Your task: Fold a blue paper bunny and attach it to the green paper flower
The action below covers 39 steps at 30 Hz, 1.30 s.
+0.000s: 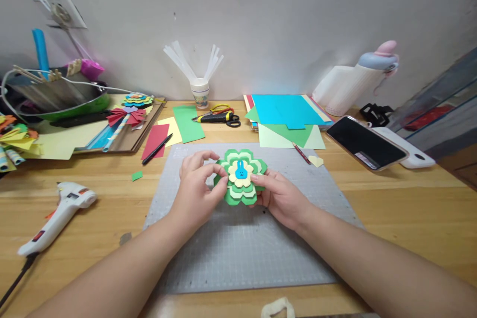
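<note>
A layered paper flower (238,194) in greens and pale yellow, with a blue bunny face at its centre, is held up over the grey cutting mat (238,258). My right hand (281,196) grips its right edge, thumb on the front and fingers behind. At the left edge, my left hand (201,181) has its thumb and index finger closed together by the petals. Whether those fingertips pinch a petal or something small is hard to see.
A white glue gun (61,216) lies at left. Behind the mat are scissors (233,119), a black pen (157,149), a cup of clear sticks (200,92) and stacked coloured paper (285,109). A phone (367,141) and bottle (361,84) are at right.
</note>
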### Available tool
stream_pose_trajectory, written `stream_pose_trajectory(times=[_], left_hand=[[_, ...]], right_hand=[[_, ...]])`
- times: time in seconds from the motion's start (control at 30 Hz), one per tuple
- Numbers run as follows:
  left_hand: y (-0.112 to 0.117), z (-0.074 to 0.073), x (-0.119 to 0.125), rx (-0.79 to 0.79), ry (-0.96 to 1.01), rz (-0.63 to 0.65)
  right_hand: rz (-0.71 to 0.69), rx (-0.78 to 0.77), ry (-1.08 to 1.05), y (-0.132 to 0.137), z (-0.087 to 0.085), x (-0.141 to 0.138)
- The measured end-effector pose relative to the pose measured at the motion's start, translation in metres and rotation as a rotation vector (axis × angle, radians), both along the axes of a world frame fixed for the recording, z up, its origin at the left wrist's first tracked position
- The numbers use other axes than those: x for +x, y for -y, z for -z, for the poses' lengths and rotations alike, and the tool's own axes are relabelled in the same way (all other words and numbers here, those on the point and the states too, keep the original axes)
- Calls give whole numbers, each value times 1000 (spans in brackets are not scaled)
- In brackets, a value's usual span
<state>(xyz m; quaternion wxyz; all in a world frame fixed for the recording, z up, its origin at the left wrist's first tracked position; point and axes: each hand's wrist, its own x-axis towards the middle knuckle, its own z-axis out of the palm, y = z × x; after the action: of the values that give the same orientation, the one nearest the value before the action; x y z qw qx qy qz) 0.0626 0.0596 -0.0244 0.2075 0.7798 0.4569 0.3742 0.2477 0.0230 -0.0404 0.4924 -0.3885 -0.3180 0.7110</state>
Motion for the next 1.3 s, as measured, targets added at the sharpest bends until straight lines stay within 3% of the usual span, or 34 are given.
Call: stream_pose_trajectory(times=[0.27, 0.57, 0.8, 1.0, 1.3], left_hand=[[-8, 0, -4, -22, 130, -123], [-29, 16, -17, -155, 405, -393], [-20, 11, -8, -172, 278, -182], [-18, 4, -7, -67, 214, -11], [-12, 1, -7, -79, 212, 41]], right_hand=[[29, -43, 8, 0, 2, 1], [96, -37, 7, -4, 3, 3], [164, 32, 59, -2, 2, 3], [152, 117, 84, -1, 2, 2], [147, 192, 101, 2, 4, 1]])
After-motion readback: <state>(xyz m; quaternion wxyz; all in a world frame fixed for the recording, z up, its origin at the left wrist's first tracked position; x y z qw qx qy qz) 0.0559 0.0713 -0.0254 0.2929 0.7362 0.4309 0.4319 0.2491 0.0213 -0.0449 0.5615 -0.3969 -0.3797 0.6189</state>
